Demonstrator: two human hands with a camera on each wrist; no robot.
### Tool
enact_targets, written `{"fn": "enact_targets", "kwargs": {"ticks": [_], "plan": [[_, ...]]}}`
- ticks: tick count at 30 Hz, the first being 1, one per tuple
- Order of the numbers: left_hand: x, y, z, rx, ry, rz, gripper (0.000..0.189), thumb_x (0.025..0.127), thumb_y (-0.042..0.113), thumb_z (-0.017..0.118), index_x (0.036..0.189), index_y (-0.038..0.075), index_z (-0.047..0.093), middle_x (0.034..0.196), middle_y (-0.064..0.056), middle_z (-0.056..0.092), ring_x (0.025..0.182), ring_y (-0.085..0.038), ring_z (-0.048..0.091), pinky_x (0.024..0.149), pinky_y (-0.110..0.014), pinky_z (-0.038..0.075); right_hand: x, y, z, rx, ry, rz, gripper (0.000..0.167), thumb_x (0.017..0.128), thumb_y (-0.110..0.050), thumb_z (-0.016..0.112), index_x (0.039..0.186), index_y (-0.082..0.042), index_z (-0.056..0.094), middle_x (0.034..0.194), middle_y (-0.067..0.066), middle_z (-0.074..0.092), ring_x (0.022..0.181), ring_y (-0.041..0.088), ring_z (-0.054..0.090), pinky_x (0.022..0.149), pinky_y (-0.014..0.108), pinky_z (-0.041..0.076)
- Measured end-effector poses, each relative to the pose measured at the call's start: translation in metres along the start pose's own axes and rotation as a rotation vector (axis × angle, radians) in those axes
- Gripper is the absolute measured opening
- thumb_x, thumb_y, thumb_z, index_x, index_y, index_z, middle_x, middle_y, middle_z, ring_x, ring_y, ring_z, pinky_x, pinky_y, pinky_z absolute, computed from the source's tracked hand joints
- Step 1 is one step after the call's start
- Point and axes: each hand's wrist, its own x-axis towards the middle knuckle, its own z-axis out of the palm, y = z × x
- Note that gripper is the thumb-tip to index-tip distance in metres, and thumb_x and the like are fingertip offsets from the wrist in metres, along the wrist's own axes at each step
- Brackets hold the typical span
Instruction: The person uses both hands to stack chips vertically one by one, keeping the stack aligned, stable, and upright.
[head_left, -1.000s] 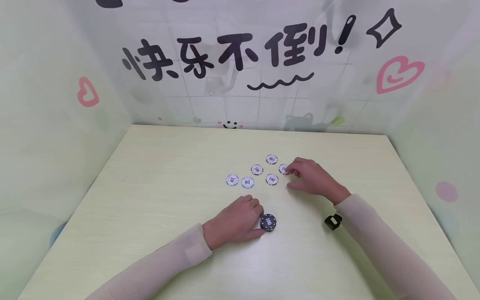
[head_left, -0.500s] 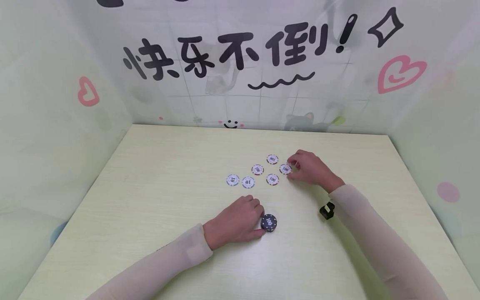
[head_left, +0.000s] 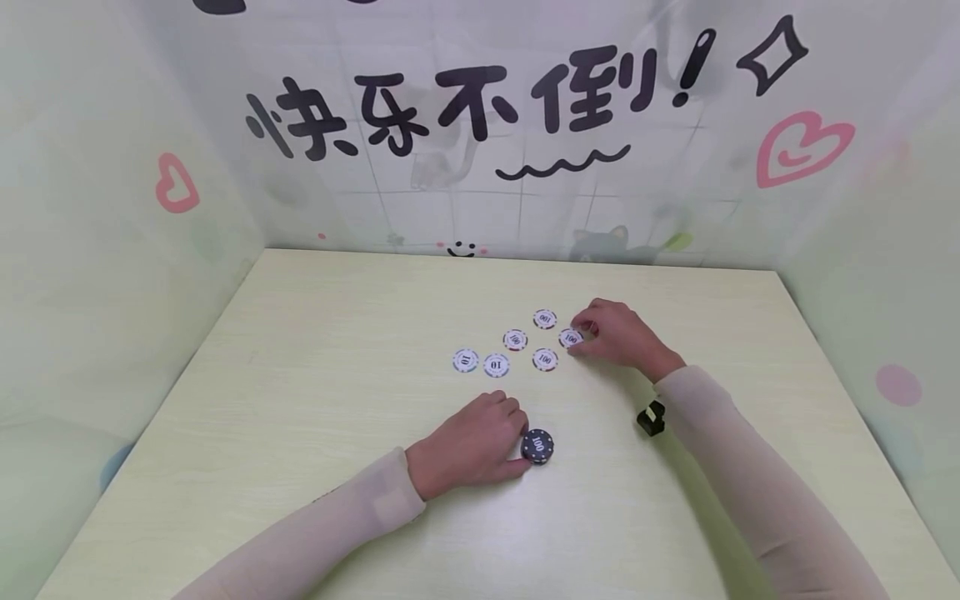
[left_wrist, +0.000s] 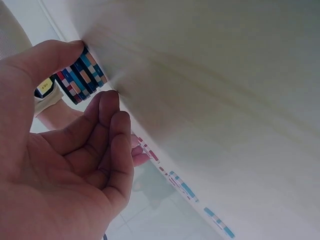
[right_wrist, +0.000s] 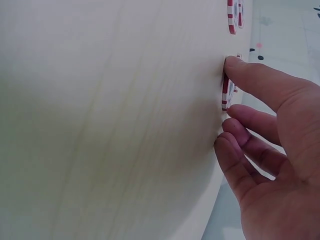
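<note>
My left hand (head_left: 474, 442) rests on the table beside a stack of poker chips (head_left: 538, 447), whose top chip is dark and marked 100. In the left wrist view the stack (left_wrist: 82, 77) sits between the thumb tip and the curled fingers. Further back, my right hand (head_left: 621, 335) has thumb and fingertips at the edges of a flat white poker chip (head_left: 571, 337) marked 100. The right wrist view shows this red-and-white-edged chip (right_wrist: 227, 94) lying on the table between thumb and index fingertip.
Other 100 chips lie left of the right hand: a back chip (head_left: 545, 318), a middle chip (head_left: 515, 339) and a front chip (head_left: 545, 359). Two chips marked 10, a left one (head_left: 465, 360) and a right one (head_left: 496, 365), lie further left. Printed walls (head_left: 450, 208) enclose the table.
The right hand has shifted slightly back, bringing thumb and fingers to both sides of the rightmost 100 chip, now more visible. The left hand stays at the stack.
</note>
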Motion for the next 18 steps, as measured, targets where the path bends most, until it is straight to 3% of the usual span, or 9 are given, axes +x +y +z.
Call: {"fn": "enact_targets", "kwargs": {"ticks": [18], "plan": [[0.004,-0.006,0.001,0.002,0.005,0.010,0.040,0.096,0.046,0.083,0.100,0.007,0.076,0.092,-0.001,0.072,0.084,-0.017,0.059,0.081,-0.030,0.050,0.013,-0.001,0.005,-0.011,-0.028,0.079,0.034,0.089,-0.026,0.081,0.107,0.003,0.075,0.098,0.010,0.070,0.091,0.029,0.064,0.090,0.048,0.055]]}}
